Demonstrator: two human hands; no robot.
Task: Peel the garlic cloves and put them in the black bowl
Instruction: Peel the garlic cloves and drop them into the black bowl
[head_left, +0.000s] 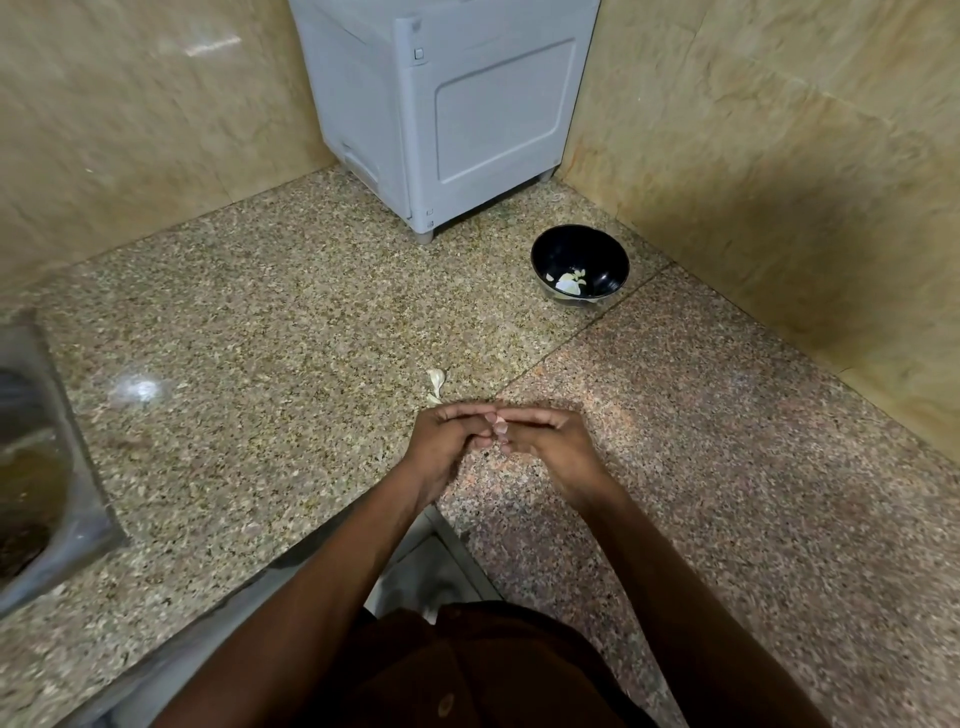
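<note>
A: What is being held nearest the body?

B: A garlic clove (500, 427) is being pinched between the fingertips of the left hand (445, 448) and the right hand (551, 446), just above the bench (270, 332). Both grips are being pressed together on it; only a small pinkish part of the clove is being shown, so how much skin is being left on cannot be told.

A: And a little farther out?

B: A pale scrap of garlic skin (435, 384) is lying on the bench just beyond the left fingers. Farther still, to the right, the black bowl (580, 266) is standing near the wall corner, with pale pieces of garlic (569, 281) being held inside it.

A: What is likely to go wrong?

B: The clove is probably being gripped by a small slippery surface, so it could be squeezed out and dropped. The bowl is also being kept well apart from the hands, so a tossed clove could be missed.
</note>
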